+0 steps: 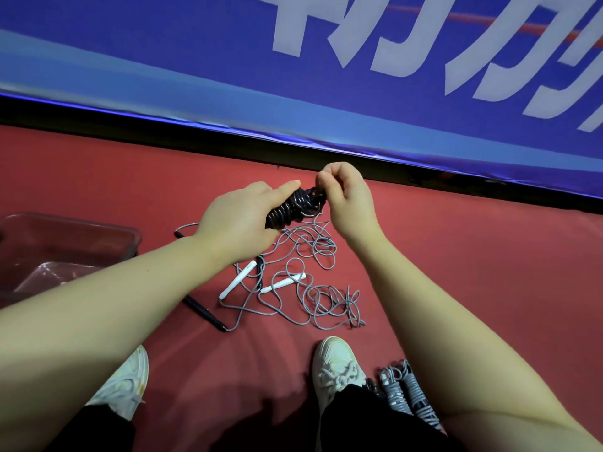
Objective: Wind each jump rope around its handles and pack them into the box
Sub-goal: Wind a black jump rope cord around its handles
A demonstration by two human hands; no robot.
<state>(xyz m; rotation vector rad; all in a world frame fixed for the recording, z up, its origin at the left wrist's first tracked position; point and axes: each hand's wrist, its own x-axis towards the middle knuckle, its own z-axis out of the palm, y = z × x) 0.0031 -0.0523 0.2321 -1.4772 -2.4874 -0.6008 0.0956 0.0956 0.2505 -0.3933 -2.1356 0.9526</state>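
My left hand point(236, 220) grips a black jump rope bundle point(293, 207), its cord coiled around the handles, held above the red floor. My right hand point(346, 197) pinches the cord at the bundle's far end. Below them lies a loose tangle of grey rope point(313, 278) with two white handles point(238, 279) and a black handle point(204, 310) beside it. A wound grey rope bundle point(404, 393) lies by my right shoe. The clear plastic box point(98, 230) stands at the left, partly hidden by my left forearm.
A blue banner point(293, 76) with white lettering runs across the far side, a black strip at its base. My two white shoes point(339, 363) stand at the bottom of the view on the red floor point(473, 256).
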